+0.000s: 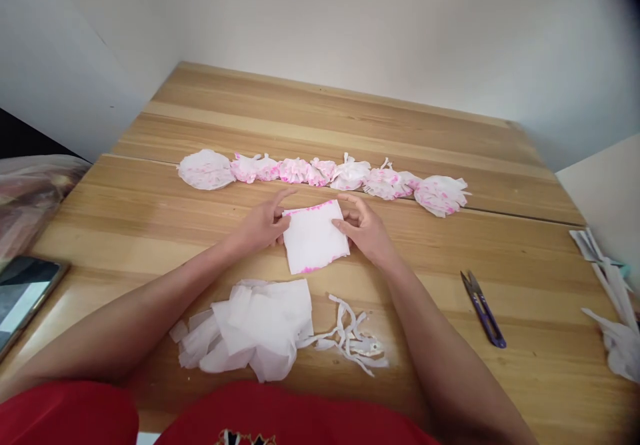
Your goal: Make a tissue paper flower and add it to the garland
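Observation:
A white square sheet [316, 239] with pink-marked edges is held up above the wooden table. My left hand [265, 221] pinches its left edge between thumb and fingers, with the index finger stretched out. On the opposite edge, my right hand [364, 228] grips the sheet with its thumb in front and fingers partly hidden behind. Beyond both hands lies a row of gathered white and pink pieces [297, 171]. Nearer my body is a loose pile of white sheets [265, 325], with thin white strips [345, 331] at its right.
Purple-handled snips [483, 309] lie open on the table [425, 245] at the right. A phone [25, 298] and a clear plastic bag [35, 195] are at the left. More white strips [617, 298] lie by the right edge. Walls stand behind the table.

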A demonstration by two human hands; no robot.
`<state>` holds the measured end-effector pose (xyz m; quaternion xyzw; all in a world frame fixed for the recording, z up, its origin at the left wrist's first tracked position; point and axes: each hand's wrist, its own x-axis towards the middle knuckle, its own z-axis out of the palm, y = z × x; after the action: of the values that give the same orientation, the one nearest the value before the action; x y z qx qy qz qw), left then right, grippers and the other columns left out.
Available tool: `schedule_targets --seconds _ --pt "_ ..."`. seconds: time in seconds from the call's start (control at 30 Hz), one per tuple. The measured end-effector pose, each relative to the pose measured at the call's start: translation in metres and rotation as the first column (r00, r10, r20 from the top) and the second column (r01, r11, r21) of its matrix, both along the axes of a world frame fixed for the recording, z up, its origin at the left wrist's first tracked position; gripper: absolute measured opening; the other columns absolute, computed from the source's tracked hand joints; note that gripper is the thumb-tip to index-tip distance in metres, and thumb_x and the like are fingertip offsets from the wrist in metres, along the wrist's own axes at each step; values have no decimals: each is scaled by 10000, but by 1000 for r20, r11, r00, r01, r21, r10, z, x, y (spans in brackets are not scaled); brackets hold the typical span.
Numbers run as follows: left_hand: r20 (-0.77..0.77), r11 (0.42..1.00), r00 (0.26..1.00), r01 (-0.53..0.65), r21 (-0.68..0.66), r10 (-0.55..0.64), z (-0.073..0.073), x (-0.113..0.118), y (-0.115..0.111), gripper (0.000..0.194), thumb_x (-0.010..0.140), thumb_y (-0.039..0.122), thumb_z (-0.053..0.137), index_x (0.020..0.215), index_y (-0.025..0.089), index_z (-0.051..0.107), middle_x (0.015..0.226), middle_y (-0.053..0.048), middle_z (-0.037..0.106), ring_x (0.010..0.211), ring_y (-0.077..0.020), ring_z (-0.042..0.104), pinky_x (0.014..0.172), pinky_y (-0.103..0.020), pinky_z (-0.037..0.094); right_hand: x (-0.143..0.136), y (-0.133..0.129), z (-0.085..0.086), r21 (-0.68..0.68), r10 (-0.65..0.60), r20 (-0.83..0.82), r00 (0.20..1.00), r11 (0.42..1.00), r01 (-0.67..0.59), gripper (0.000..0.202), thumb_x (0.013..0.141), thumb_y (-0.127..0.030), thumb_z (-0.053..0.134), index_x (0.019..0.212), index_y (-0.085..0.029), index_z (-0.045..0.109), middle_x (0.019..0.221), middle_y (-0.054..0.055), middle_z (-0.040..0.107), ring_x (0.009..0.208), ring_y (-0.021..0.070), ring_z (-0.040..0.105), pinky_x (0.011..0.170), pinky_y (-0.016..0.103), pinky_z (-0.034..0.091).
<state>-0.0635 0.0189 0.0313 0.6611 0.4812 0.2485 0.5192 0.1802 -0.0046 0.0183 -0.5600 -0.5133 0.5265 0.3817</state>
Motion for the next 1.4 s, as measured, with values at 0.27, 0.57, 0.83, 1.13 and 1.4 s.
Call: schedule_targets --seconds 0.27,0.57,0.83,1.13,1.4 --pt "89 993 996 1 -117 10 -2 1 10 541 932 272 447 1458 175 370 506 46 574 395 -115 580 359 -151 397 -1 0 -3 36 -40 52 998 999 38 369 741 -385 712 1044 -220 580 914 20 709 720 150 636 554 238 474" --pt "142 977 989 -15 -215 46 -1 -2 11 503 895 203 517 1393 154 469 459 40 595 374 -124 585 375 -160 410 -11 -2 -7 107 -235 216 948 971 216 287 772 -435 671 896 -176 682 869 51 723 749 162 637 661 279 484" --pt "140 976 989 -8 -217 39 -7 -5 12 555 849 182 505 1402 183 468 508 29 618 391 -138 592 386 -184 409 -14 -2 -1 31 -246 240 939 969 246 305 738 -397 703 941 -171 727 867 65 750 723 177 654 621 279 482" --pt "129 976 992 12 -217 17 -6 -4 12 582 844 131 440 1422 192 446 525 25 621 406 -138 599 386 -179 420 -15 -2 -4 77 -275 205 939 961 265 316 749 -377 692 1005 -197 648 825 44 726 671 163 632 560 260 459" --pt "67 983 997 40 -181 -28 -4 -5 12 554 892 167 417 1446 185 399 522 23 628 414 -131 608 388 -167 439 -14 -4 -9 121 -244 181 953 967 224 260 795 -359 632 978 -184 690 933 60 739 757 161 658 631 261 495"
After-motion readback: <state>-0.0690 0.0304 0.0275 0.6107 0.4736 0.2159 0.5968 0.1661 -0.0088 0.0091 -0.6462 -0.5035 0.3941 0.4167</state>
